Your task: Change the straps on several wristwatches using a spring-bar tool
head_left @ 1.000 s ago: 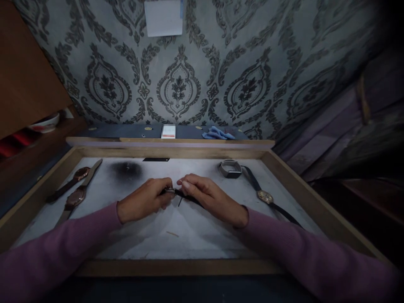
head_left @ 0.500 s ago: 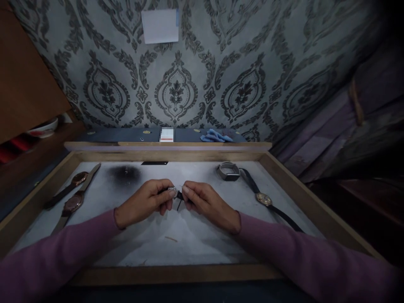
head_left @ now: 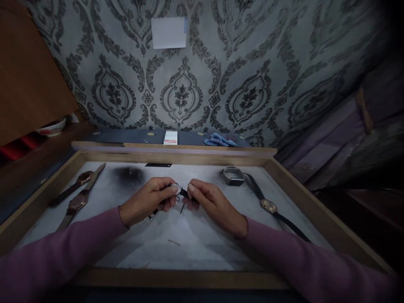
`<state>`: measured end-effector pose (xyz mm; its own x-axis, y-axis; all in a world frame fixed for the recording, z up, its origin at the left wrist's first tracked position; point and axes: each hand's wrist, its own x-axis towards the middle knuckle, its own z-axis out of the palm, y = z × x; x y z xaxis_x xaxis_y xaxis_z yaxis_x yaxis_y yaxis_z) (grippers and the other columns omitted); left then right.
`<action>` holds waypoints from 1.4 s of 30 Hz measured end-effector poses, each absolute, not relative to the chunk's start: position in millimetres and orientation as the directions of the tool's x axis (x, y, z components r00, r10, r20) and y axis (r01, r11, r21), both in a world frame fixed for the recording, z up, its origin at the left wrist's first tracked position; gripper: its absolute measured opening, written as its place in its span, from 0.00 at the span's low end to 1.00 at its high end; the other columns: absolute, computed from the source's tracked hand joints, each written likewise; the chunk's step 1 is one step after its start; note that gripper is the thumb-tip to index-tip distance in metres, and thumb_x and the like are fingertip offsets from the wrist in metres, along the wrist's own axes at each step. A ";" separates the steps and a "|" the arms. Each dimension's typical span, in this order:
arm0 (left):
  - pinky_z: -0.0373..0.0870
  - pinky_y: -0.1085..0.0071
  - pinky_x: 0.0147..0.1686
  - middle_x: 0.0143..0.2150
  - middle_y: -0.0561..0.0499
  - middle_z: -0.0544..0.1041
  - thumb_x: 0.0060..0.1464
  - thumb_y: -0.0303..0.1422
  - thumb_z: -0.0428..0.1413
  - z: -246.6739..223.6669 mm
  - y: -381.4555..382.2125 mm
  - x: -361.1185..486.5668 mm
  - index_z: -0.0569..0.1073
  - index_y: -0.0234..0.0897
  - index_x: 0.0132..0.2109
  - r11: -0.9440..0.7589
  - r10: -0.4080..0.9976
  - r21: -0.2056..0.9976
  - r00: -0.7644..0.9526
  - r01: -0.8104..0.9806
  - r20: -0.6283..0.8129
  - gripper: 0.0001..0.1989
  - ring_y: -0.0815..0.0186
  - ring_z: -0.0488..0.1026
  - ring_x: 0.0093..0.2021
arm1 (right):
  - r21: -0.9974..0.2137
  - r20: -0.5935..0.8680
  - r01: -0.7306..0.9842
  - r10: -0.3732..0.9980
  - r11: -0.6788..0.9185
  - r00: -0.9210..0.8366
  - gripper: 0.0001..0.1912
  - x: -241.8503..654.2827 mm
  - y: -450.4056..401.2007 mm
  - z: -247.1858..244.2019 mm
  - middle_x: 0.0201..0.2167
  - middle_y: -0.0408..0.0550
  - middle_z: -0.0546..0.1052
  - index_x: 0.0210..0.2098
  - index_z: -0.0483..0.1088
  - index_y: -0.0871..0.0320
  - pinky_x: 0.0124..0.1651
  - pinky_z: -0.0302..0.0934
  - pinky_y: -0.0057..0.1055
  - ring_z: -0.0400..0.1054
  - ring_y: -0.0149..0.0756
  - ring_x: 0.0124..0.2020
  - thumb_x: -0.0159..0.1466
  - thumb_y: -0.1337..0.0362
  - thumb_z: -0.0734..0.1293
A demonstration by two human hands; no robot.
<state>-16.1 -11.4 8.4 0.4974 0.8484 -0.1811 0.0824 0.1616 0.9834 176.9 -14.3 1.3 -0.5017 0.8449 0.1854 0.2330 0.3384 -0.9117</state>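
Above the middle of the white-bottomed tray, my left hand [head_left: 147, 200] pinches a wristwatch [head_left: 178, 189] with a silvery case, thumb on top. A dark buckle end of its strap [head_left: 152, 214] pokes out below that hand. From the case a short black strap piece [head_left: 184, 193] runs to my right hand [head_left: 217, 206], whose fingers are closed around its end. A tiny pale tip shows at the right thumb and forefinger; what it is I cannot tell. Below the watch hangs a thin dark strip [head_left: 182, 208].
Wooden rims [head_left: 176, 277] frame the tray. Two brown watches [head_left: 77, 201] lie at the left. A grey-banded watch [head_left: 232, 176] and a gold-faced watch [head_left: 268, 205] lie at the right. A blue cloth [head_left: 219, 139] sits behind the tray. A small sliver [head_left: 174, 242] lies in front.
The whole view has shifted slightly, so everything appears a little further right. The hands have parted slightly, and more of the watch and the buckle end now shows.
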 end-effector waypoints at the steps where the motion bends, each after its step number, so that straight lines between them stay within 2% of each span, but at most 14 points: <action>1: 0.50 0.76 0.19 0.22 0.57 0.68 0.54 0.44 0.56 8.7 -11.3 -16.2 0.65 0.35 0.30 0.164 0.847 0.983 0.500 0.078 -0.181 0.16 0.77 0.58 0.18 | -0.879 0.229 0.265 0.838 0.397 -0.495 0.21 178.1 -13.0 1.6 0.24 0.43 0.67 0.26 0.62 0.58 0.31 0.58 0.27 0.62 0.30 0.26 0.70 0.51 0.55; 4: 0.49 0.76 0.19 0.22 0.58 0.67 0.55 0.43 0.55 9.4 -11.5 -16.8 0.64 0.35 0.29 0.163 0.851 0.984 0.495 0.071 -0.176 0.16 0.77 0.57 0.18 | -0.761 0.347 0.373 0.819 0.531 -0.457 0.22 182.3 -9.8 2.7 0.27 0.45 0.67 0.25 0.64 0.58 0.37 0.58 0.30 0.63 0.33 0.32 0.70 0.53 0.55; 6: 0.49 0.76 0.19 0.22 0.58 0.67 0.56 0.42 0.54 9.3 -11.4 -17.1 0.64 0.35 0.29 0.157 0.851 0.985 0.495 0.076 -0.174 0.15 0.77 0.57 0.18 | -0.725 0.370 0.416 0.820 0.549 -0.437 0.21 184.5 -9.6 3.9 0.28 0.46 0.67 0.27 0.67 0.59 0.37 0.58 0.31 0.63 0.34 0.32 0.70 0.55 0.55; 10: 0.48 0.75 0.19 0.22 0.57 0.67 0.56 0.41 0.54 7.7 -10.5 -18.0 0.65 0.35 0.31 0.154 0.846 0.984 0.501 0.093 -0.180 0.14 0.77 0.57 0.18 | -0.808 0.256 0.382 0.851 0.449 -0.458 0.19 184.7 -13.0 5.2 0.19 0.39 0.62 0.31 0.69 0.59 0.27 0.53 0.27 0.57 0.29 0.22 0.70 0.55 0.56; 13: 0.48 0.76 0.19 0.23 0.57 0.67 0.56 0.42 0.54 6.8 -10.2 -18.6 0.65 0.35 0.31 0.151 0.848 0.983 0.499 0.101 -0.181 0.14 0.77 0.58 0.19 | -0.835 0.242 0.366 0.872 0.411 -0.427 0.19 182.1 -15.2 3.6 0.16 0.37 0.62 0.31 0.69 0.59 0.24 0.50 0.25 0.55 0.27 0.18 0.69 0.55 0.55; 18: 0.49 0.76 0.19 0.22 0.57 0.67 0.55 0.43 0.55 7.7 -11.6 -17.1 0.66 0.34 0.30 0.146 0.852 0.984 0.492 0.104 -0.179 0.16 0.77 0.59 0.19 | -0.887 0.190 0.308 0.880 0.344 -0.435 0.19 178.4 -15.5 0.3 0.18 0.40 0.68 0.29 0.67 0.60 0.22 0.52 0.24 0.57 0.26 0.17 0.68 0.54 0.56; 24: 0.49 0.77 0.18 0.21 0.58 0.67 0.54 0.44 0.56 3.9 -11.9 -14.7 0.67 0.34 0.30 0.161 0.877 0.986 0.452 0.041 -0.162 0.16 0.77 0.57 0.17 | -0.885 0.175 0.316 0.874 0.342 -0.454 0.20 177.4 -17.3 0.7 0.17 0.40 0.67 0.27 0.68 0.61 0.21 0.52 0.23 0.56 0.25 0.17 0.68 0.56 0.57; 36: 0.49 0.78 0.18 0.22 0.58 0.68 0.56 0.40 0.55 -1.7 -10.6 -15.9 0.67 0.34 0.32 0.174 0.872 0.985 0.467 -0.010 -0.149 0.13 0.78 0.58 0.18 | -0.849 0.191 0.354 0.852 0.393 -0.488 0.19 181.7 -14.0 0.4 0.17 0.40 0.66 0.33 0.73 0.62 0.23 0.50 0.23 0.55 0.25 0.17 0.69 0.58 0.57; 42: 0.49 0.78 0.18 0.22 0.58 0.68 0.55 0.41 0.56 1.5 -10.2 -15.4 0.67 0.34 0.32 0.183 0.870 0.983 0.467 -0.009 -0.157 0.14 0.78 0.58 0.18 | -0.813 0.204 0.380 0.826 0.441 -0.525 0.18 184.3 -13.1 2.1 0.17 0.39 0.66 0.41 0.76 0.63 0.25 0.52 0.24 0.56 0.25 0.19 0.69 0.60 0.57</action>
